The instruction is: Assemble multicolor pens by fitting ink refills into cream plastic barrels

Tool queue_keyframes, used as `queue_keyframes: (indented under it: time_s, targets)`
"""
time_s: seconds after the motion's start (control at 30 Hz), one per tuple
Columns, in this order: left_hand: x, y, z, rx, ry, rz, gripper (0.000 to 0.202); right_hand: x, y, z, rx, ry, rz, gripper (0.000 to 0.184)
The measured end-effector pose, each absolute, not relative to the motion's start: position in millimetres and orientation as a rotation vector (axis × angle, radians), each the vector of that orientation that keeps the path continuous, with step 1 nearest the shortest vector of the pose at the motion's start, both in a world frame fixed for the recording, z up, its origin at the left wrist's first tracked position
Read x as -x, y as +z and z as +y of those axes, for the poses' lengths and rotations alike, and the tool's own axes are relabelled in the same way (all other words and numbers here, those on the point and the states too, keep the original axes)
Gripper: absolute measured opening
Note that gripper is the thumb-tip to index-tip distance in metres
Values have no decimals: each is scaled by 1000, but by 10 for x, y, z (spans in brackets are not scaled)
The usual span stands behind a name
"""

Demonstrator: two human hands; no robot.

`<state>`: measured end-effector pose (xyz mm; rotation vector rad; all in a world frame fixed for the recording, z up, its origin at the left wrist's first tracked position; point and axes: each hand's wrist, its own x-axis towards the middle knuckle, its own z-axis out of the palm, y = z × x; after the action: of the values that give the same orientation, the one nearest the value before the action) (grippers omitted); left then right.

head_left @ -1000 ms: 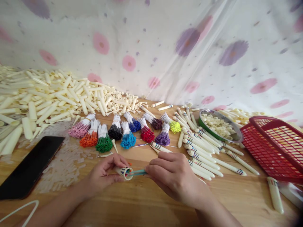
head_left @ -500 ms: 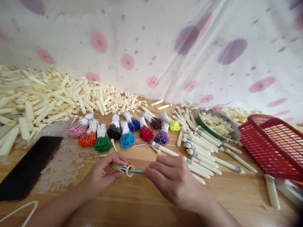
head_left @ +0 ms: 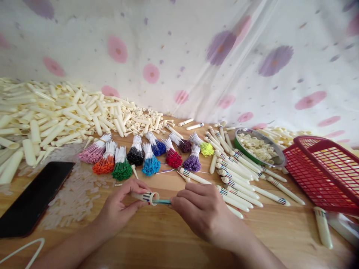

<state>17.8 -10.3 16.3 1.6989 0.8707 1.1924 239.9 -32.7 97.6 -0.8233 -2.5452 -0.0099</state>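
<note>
The left hand (head_left: 117, 211) is pinching a cream plastic pen barrel (head_left: 146, 197) between closed fingers, just in front of the green refill bundle (head_left: 122, 169). The right hand (head_left: 202, 213) is gripping a thin blue refill (head_left: 162, 201), its tip sitting in the barrel's open mouth, above the wooden surface (head_left: 168, 239).

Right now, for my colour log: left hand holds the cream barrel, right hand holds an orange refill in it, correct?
No. In the head view the refill at the right hand is blue, not orange; the left hand does hold the cream barrel.
</note>
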Motion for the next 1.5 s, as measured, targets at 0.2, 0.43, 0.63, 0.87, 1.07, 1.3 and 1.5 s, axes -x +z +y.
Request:
queue_keyframes:
  time_s: [0.2, 0.43, 0.63, 0.87, 1.07, 1.3, 1.5]
  targets:
    - [-173, 162, -57, -1545, 1188, 745, 12, -2418, 1034, -335, 833, -52, -2580, 26]
    - [-143, 143, -24, -1399, 1195, 687, 12, -2570, 839, -101, 1400, 113, -2502, 12]
    - [-134, 85, -24, -1615, 1395, 766, 15, -2458, 435, 96, 1604, 152, -2809, 7]
    - [-87, 68, -27, -1990, 1559, 981, 27, -2296, 786, -233, 1200, 626, -2009, 18]
    - [-75, 133, -42, -2206, 1645, 1097, 32, -2071, 852, -479, 1069, 891, -1873, 34]
    - [-84, 178, -50, -2378, 1636, 1089, 31, -2003, 739, -477, 1080, 900, -1878, 37]
    - [-96, 138, -69, -2424, 1541, 1186, 18, -1998, 730, -478, 1103, 858, -1885, 31]
